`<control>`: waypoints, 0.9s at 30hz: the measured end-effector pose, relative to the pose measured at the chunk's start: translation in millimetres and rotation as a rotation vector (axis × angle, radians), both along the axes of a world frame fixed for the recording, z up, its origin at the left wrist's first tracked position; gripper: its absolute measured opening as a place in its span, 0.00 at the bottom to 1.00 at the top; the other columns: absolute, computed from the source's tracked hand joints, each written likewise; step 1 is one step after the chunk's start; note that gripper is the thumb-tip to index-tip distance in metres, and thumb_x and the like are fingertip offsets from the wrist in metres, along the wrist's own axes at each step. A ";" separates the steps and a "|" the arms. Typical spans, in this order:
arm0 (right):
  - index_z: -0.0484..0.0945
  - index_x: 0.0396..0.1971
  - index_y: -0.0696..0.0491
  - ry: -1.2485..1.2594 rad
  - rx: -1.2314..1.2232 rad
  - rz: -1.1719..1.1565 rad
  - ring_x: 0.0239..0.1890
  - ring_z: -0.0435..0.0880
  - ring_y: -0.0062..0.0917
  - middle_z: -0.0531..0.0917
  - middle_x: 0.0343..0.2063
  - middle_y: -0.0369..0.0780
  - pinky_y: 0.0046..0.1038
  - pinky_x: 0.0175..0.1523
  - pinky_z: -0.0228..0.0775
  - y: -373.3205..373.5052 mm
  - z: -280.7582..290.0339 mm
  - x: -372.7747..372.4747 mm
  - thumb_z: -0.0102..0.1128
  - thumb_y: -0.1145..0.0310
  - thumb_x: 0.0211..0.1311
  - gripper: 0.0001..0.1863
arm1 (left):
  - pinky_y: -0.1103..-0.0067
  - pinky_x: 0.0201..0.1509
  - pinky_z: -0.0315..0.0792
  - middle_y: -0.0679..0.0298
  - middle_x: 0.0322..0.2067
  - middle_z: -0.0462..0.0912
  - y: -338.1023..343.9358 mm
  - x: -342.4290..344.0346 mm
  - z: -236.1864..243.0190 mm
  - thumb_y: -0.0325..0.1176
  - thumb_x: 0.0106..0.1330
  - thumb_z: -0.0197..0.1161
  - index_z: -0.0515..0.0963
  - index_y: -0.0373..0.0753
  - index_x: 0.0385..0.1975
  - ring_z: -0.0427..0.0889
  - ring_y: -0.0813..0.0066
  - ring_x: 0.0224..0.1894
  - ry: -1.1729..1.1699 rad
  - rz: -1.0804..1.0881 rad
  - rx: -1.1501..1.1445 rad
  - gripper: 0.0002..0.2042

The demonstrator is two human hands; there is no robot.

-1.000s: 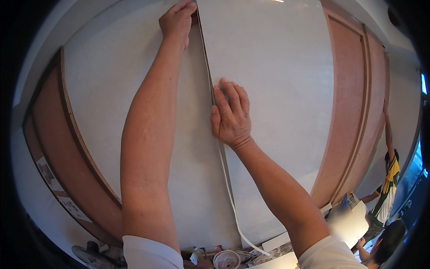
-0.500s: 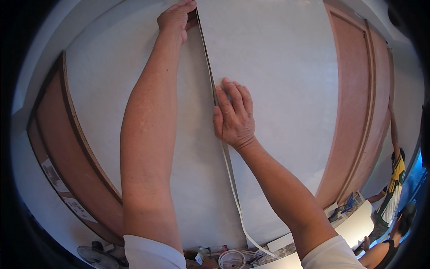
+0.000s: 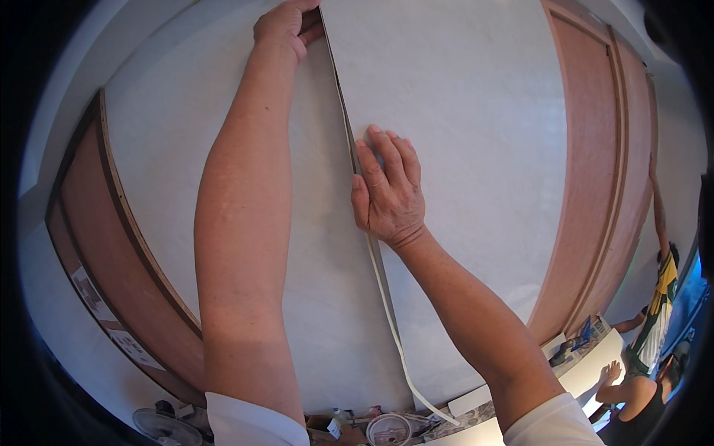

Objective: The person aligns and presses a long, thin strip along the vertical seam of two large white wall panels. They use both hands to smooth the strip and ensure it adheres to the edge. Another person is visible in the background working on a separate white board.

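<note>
A large pale grey-white sheet (image 3: 454, 82) covers the right part of the wall, its left edge standing slightly away from the pale surface (image 3: 320, 282) behind. At the top of the view my left hand (image 3: 286, 28) grips that edge, with some fingers reaching into the dark gap; its fingertips are partly hidden. Lower down, my right hand (image 3: 390, 186) lies flat on the sheet beside the edge, fingers stretched out, thumb near the gap. A narrow whitish strip (image 3: 387, 305) hangs along the edge from below my right hand, curling away at its lower end.
Reddish-brown wooden panels stand at left (image 3: 97, 178) and right (image 3: 587, 149). Below are a fan (image 3: 165, 425), a round white container (image 3: 388, 430) and a pale board (image 3: 595, 360). At lower right, one person (image 3: 662, 297) reaches up; another (image 3: 639, 401) raises a hand.
My left hand shifts slightly left in the view, still at the sheet's edge. My right hand stays flat in nearly the same place. The nearer person at lower right has raised a hand.
</note>
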State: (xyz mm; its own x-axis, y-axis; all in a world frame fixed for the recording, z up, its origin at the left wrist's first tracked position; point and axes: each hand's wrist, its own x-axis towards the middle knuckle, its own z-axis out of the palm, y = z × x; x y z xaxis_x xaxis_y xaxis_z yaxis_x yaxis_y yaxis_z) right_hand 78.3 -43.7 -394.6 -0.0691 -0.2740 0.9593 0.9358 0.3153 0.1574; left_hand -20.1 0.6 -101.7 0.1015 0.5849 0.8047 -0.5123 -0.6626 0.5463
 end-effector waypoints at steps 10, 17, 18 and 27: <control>0.78 0.59 0.59 -0.004 -0.011 -0.001 0.65 0.72 0.46 0.74 0.64 0.51 0.46 0.74 0.55 -2.9 -0.3 1.4 0.56 0.65 0.62 0.25 | 0.67 0.45 0.84 0.58 0.40 0.87 1.9 2.1 5.8 0.26 0.69 0.61 0.79 0.37 0.53 0.86 0.63 0.42 0.032 -0.030 0.006 0.13; 0.77 0.60 0.57 -0.004 -0.025 0.005 0.65 0.71 0.46 0.74 0.64 0.51 0.47 0.74 0.55 -2.8 0.1 4.4 0.57 0.65 0.62 0.26 | 0.73 0.47 0.80 0.61 0.39 0.87 9.1 18.9 -12.6 0.31 0.72 0.62 0.81 0.36 0.51 0.86 0.68 0.43 -0.062 0.217 0.230 0.11; 0.77 0.59 0.57 -0.004 -0.023 0.009 0.65 0.71 0.46 0.74 0.64 0.51 0.47 0.74 0.56 -2.6 0.2 3.9 0.57 0.65 0.62 0.25 | 0.74 0.48 0.79 0.61 0.39 0.87 13.2 22.8 -16.0 0.32 0.72 0.61 0.82 0.35 0.49 0.86 0.68 0.43 -0.112 0.285 0.301 0.11; 0.80 0.55 0.57 -0.016 0.022 0.013 0.64 0.72 0.48 0.74 0.63 0.52 0.49 0.71 0.60 -4.9 1.2 -3.8 0.57 0.62 0.61 0.24 | 0.72 0.51 0.77 0.57 0.42 0.88 25.0 -0.3 -16.1 0.45 0.77 0.49 0.83 0.28 0.41 0.85 0.63 0.46 0.016 1.062 0.884 0.23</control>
State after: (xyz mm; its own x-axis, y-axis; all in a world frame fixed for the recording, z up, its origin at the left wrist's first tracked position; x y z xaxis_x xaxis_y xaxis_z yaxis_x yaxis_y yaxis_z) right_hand 74.5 -48.7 -393.3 -0.0806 -0.2962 0.9517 0.9289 0.3238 0.1794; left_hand -20.4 25.7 -117.8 -0.0547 -0.3130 0.9482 0.4544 -0.8534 -0.2555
